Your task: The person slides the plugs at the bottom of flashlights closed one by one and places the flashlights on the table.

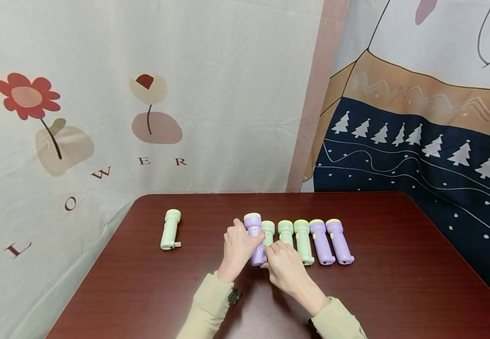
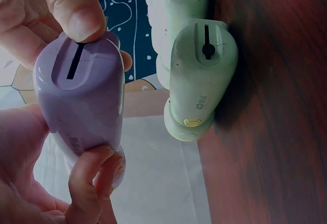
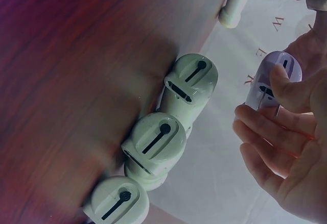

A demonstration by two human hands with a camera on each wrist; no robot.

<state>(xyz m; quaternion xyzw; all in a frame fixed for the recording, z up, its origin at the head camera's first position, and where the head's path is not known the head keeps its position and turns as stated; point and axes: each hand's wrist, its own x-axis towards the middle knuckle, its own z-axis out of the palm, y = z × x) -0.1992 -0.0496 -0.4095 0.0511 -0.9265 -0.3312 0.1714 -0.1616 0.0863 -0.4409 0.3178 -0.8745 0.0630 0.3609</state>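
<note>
My left hand (image 1: 240,247) grips a purple flashlight (image 1: 253,230) by its body, raised off the table at the left end of a row. At its base, my right hand (image 1: 286,266) pinches the edge by a dark slot, the thumb on top and a finger behind; the left wrist view shows this purple flashlight (image 2: 84,101) up close. Thin metal prongs (image 3: 262,100) seem to show beside the right thumb. Next to the hands stand three green flashlights, the nearest green flashlight (image 2: 202,71) having its slot in view. The right hand partly hides them in the head view.
Two purple flashlights, one of them (image 1: 340,242), lie at the row's right end. Apart on the left lies a green flashlight (image 1: 170,230) with its plug prongs (image 1: 178,244) out. The brown table (image 1: 143,292) backs onto a printed curtain (image 1: 236,94).
</note>
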